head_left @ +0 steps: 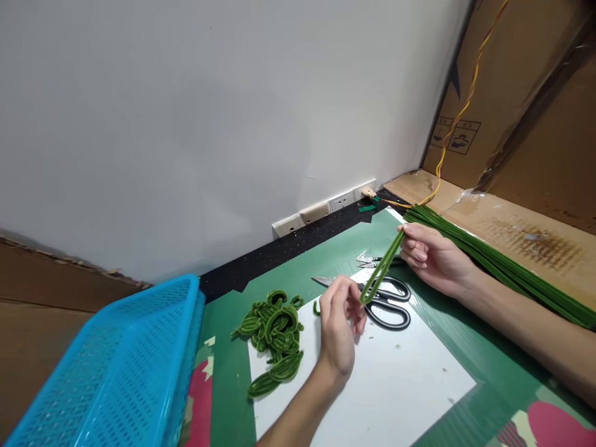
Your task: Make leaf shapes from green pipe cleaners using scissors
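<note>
Between left hand (339,326) and right hand (434,257), over scissors (390,305): folded green stem (380,268), slanting from lower left to upper right. Lower bend pinched at left thumb and forefinger tips, other fingers curled. Upper ends pinched in right fingertips, remaining fingers loosely bent beneath. Just below, black scissor handles on white sheet (395,385); small snips (372,261) beyond. Left of the hands, pile (274,335) of bent green pieces. Far right, bundle (507,273) of straight stems; far left, blue basket (116,366).
</note>
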Demonstrator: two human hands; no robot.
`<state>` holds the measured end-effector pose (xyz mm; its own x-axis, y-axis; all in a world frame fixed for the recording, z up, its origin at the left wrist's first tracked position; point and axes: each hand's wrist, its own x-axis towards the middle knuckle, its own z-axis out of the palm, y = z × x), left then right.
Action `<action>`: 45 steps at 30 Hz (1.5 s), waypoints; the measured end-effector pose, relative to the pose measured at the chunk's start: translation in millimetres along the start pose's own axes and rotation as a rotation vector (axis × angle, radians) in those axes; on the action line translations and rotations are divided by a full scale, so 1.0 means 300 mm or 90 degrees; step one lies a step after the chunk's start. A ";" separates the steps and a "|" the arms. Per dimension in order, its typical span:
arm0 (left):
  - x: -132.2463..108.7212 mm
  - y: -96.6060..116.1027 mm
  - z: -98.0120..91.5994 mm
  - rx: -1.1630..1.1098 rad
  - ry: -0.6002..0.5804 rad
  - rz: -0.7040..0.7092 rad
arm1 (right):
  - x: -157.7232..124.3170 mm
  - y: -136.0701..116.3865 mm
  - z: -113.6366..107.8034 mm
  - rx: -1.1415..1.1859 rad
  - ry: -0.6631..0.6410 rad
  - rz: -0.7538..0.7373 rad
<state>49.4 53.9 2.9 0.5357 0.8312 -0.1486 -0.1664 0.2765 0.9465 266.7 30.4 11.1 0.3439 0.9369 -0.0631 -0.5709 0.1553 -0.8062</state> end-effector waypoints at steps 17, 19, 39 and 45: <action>0.018 -0.007 -0.008 -0.068 -0.003 0.010 | -0.005 0.033 -0.013 -0.039 -0.033 -0.009; 0.023 -0.013 -0.007 -0.062 0.003 0.022 | 0.001 0.033 -0.020 -0.030 -0.018 -0.017; 0.012 -0.010 0.012 0.079 -0.051 0.025 | 0.014 -0.008 -0.036 0.002 -0.012 -0.018; 0.018 -0.012 0.005 0.056 0.033 0.057 | -0.001 -0.009 -0.024 0.000 -0.022 -0.010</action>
<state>54.1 56.5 -0.9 0.4782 0.8750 -0.0752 -0.1366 0.1587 0.9778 273.6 27.5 9.1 0.3272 0.9445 -0.0301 -0.5660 0.1704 -0.8066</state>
